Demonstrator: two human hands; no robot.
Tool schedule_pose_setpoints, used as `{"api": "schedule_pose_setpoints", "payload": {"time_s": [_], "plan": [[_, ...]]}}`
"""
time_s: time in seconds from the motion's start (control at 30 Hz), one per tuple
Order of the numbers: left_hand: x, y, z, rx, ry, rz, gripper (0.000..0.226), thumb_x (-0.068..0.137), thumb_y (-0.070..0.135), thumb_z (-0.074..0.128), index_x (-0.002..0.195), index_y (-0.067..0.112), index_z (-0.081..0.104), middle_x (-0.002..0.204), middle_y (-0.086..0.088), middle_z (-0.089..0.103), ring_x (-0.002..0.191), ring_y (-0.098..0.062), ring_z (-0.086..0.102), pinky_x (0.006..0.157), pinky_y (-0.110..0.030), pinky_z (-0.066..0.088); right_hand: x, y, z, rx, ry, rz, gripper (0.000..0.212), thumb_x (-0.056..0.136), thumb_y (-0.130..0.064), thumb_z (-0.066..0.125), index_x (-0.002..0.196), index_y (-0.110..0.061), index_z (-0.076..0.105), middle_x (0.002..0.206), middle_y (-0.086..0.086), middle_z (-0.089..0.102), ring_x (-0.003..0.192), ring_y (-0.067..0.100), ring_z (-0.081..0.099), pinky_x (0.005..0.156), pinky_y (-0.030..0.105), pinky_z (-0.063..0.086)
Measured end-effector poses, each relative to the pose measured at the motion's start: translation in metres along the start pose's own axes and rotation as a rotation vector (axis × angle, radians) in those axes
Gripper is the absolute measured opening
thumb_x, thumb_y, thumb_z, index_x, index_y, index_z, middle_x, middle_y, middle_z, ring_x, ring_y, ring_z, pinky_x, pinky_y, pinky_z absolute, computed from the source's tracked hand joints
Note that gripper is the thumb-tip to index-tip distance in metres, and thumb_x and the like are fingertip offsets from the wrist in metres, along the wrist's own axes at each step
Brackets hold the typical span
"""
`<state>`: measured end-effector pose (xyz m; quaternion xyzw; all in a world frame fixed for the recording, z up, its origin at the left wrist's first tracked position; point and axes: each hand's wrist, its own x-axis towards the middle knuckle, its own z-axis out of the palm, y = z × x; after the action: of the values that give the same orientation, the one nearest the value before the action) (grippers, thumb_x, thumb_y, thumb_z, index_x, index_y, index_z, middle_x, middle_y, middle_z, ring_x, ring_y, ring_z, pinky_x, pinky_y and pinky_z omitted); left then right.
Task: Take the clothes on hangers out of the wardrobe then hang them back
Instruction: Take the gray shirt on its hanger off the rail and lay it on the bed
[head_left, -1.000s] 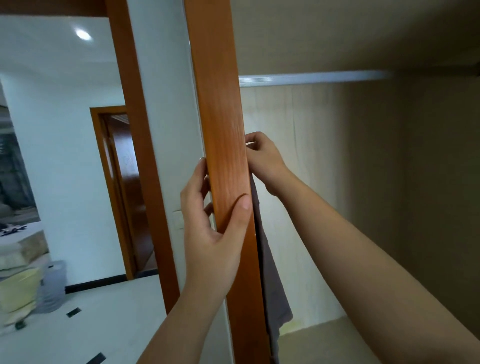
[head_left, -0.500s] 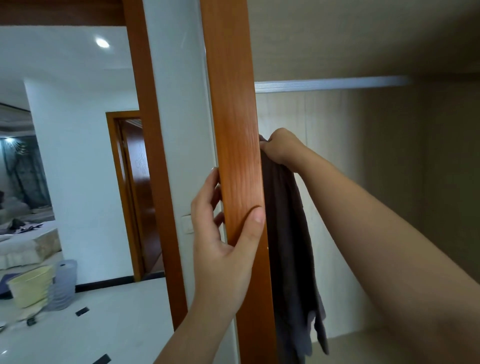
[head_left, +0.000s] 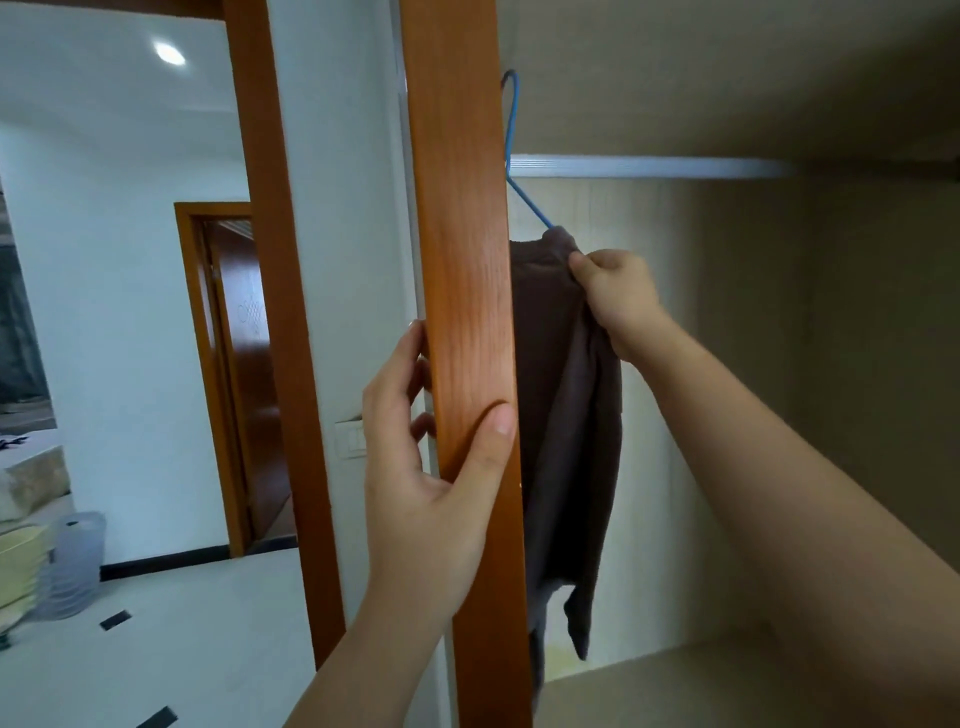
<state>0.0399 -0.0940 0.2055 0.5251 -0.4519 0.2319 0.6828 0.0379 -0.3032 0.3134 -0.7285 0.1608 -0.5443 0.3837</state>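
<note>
A dark grey-brown garment hangs on a blue hanger just inside the wardrobe, right of the orange wooden door edge. The hanger's hook rises above the silver clothes rail; whether it touches the rail is hidden by the door edge. My right hand grips the garment's top at the hanger's shoulder. My left hand holds the door edge, thumb on its front face and fingers behind it.
The wardrobe's beige back wall and bottom shelf show to the right of the garment. Left of the door, a mirror panel shows a room with a wooden doorway, a floor and stacked buckets.
My right hand has drawn the garment rightward out from behind the door edge, and the blue hanger has come into sight. My left hand keeps its hold on the door.
</note>
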Motion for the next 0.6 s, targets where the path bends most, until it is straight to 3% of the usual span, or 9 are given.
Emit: {"api": "schedule_pose_setpoints", "payload": {"time_s": [0.13, 0.27, 0.4, 0.5, 0.6], "plan": [[0.001, -0.002, 0.000, 0.014, -0.001, 0.042, 0.056, 0.072, 0.057, 0.052, 0.122, 0.055, 0.028, 0.126, 0.029, 0.041, 0.115, 0.008, 0.045, 0.080, -0.001, 0.040, -0.029, 0.018, -0.016, 0.076, 0.059, 0.009, 0.034, 0.090, -0.023, 0.050, 0.058, -0.014, 0.050, 0.059, 0.004, 0.044, 0.061, 0.018, 0.039, 0.059, 0.030, 0.032], [0.000, -0.002, -0.002, -0.063, -0.015, 0.075, 0.060, 0.073, 0.050, 0.056, 0.126, 0.045, 0.028, 0.127, 0.024, 0.041, 0.114, 0.008, 0.046, 0.081, -0.004, 0.042, -0.067, 0.027, -0.044, 0.020, 0.102, 0.009, 0.037, 0.090, -0.024, 0.052, 0.054, -0.017, 0.051, 0.052, -0.001, 0.044, 0.051, 0.011, 0.037, 0.049, 0.027, 0.029], [-0.004, -0.008, -0.003, -0.048, -0.003, 0.121, 0.067, 0.075, 0.048, 0.058, 0.134, 0.030, 0.031, 0.138, 0.009, 0.040, 0.127, -0.001, 0.039, 0.098, -0.009, 0.036, -0.109, 0.037, -0.078, -0.033, 0.123, 0.041, 0.034, 0.089, -0.028, 0.054, 0.060, -0.010, 0.057, 0.056, 0.004, 0.047, 0.054, 0.015, 0.038, 0.049, 0.026, 0.030], [-0.013, -0.011, -0.004, 0.131, 0.029, 0.256, 0.067, 0.081, 0.043, 0.057, 0.135, 0.011, 0.033, 0.141, -0.014, 0.039, 0.133, -0.015, 0.030, 0.110, -0.021, 0.027, -0.151, 0.032, -0.101, -0.002, 0.140, 0.113, 0.034, 0.092, -0.019, 0.051, 0.059, -0.015, 0.058, 0.045, -0.010, 0.052, 0.045, 0.002, 0.043, 0.042, 0.017, 0.033], [-0.028, -0.010, -0.009, 0.196, 0.103, 0.487, 0.048, 0.083, 0.026, 0.059, 0.124, 0.007, 0.043, 0.134, -0.023, 0.044, 0.128, -0.028, 0.036, 0.108, -0.033, 0.029, -0.199, 0.024, -0.123, -0.026, 0.149, 0.179, 0.029, 0.089, -0.023, 0.055, 0.062, -0.013, 0.060, 0.049, -0.006, 0.054, 0.047, 0.004, 0.044, 0.044, 0.018, 0.033]]}}
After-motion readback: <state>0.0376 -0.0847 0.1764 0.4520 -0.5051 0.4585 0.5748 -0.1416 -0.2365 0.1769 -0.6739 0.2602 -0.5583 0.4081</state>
